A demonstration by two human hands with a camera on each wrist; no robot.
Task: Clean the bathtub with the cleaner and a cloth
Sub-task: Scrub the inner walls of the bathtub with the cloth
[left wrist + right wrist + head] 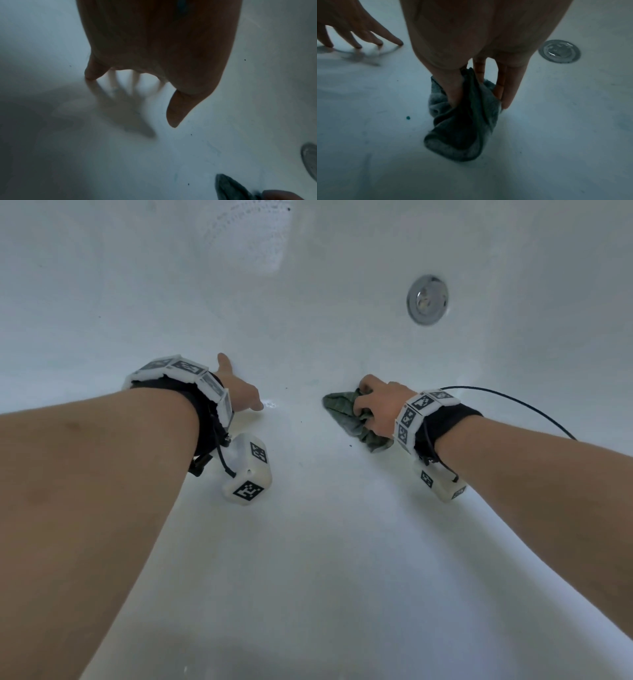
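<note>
- Our right hand grips the bunched grey-green cloth, thumb & fingers curled into it, pressing it on the white bathtub floor.
- Left hand spread flat, fingertips on the tub floor, holding nothing, well left of the cloth.
- Chrome drain sits beyond our right hand.
- Dark specks near cloth.

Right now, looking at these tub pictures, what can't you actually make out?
- Cleaner: in no view, so where it stands is unknown.
- Cloth: the right hand covers part of it in the head view; the left wrist view cuts it off at the bottom edge.
- Left hand: the palm hides most fingers in the left wrist view.
- Drain: cut by the right edge in the left wrist view.
- Specks on the tub: too small to identify.
</note>
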